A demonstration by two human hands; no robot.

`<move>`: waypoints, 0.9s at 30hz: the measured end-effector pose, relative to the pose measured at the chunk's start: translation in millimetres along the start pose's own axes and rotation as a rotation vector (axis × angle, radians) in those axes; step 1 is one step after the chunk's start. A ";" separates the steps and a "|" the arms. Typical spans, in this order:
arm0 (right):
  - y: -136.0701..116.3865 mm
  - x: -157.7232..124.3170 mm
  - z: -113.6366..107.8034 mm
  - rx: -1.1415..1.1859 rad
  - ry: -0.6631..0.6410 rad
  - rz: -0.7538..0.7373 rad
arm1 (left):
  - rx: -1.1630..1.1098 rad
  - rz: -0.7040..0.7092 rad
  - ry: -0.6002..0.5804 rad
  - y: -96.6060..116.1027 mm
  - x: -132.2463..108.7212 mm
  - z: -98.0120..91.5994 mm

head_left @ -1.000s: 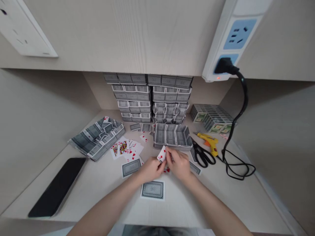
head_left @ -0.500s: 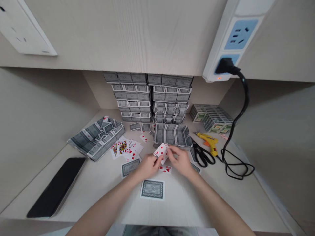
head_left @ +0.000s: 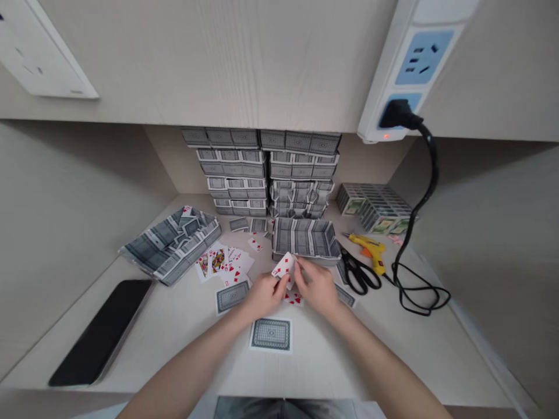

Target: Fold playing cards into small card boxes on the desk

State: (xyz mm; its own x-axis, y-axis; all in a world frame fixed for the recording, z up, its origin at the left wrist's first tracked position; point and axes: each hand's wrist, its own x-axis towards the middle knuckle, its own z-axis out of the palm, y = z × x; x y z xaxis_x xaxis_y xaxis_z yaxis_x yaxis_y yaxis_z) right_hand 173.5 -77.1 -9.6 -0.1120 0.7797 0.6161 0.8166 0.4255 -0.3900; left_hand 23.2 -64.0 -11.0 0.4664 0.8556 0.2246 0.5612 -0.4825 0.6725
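Between my two hands, above the desk, is a playing card (head_left: 285,265) with red diamonds showing. My left hand (head_left: 265,295) pinches its lower left side, and my right hand (head_left: 318,287) grips its right side, where the card seems bent. Below them a red heart card (head_left: 294,298) lies partly hidden. Just beyond my hands stands an open box made of folded cards (head_left: 305,240). A face-down card (head_left: 271,335) lies nearest to me, and another face-down card (head_left: 231,297) is by my left wrist. Several face-up cards (head_left: 236,262) are spread to the left.
A card tray (head_left: 174,244) with folded pieces stands left, behind a black phone (head_left: 100,331). Black scissors (head_left: 358,272) and a yellow glue gun (head_left: 370,250) lie right, beside a black cable (head_left: 419,302). Stacked card boxes (head_left: 236,169) fill the back; card packs (head_left: 375,203) sit back right.
The diamond card now shows a narrower face, its right part folded or turned under my right fingers. My right hand has shifted slightly left; my left hand stays nearly in place.
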 end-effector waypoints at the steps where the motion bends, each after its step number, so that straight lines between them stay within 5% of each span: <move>1: 1.2 1.6 -1.6 0.045 -0.018 0.023 | -0.015 -0.012 0.005 -0.3 0.1 -0.4; 7: 8.2 2.8 -2.9 0.054 -0.158 0.007 | -0.047 -0.059 0.012 -2.6 -1.4 -1.3; 14: 1.4 -3.2 3.6 -0.112 -0.106 -0.013 | -0.093 -0.134 0.059 -2.7 -0.4 -1.4; 17: 1.1 1.5 -2.5 0.210 -0.113 0.136 | -0.200 -0.182 0.067 -2.2 1.4 -6.4; 23: -6.2 12.0 -9.1 1.100 -0.301 0.573 | -0.538 -0.256 -0.138 1.0 -0.3 -10.0; 27: -20.4 11.8 -5.6 1.372 -0.359 0.816 | -0.615 -0.272 -0.248 3.0 -2.3 -6.7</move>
State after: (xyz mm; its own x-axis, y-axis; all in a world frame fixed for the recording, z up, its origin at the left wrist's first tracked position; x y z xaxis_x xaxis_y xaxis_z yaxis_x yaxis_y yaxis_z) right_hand 158.7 -79.2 9.5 -0.2066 0.9667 -0.1509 -0.3411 -0.2157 -0.9149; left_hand 19.2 -66.2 -4.9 0.5477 0.8273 -0.1253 0.2269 -0.0027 0.9739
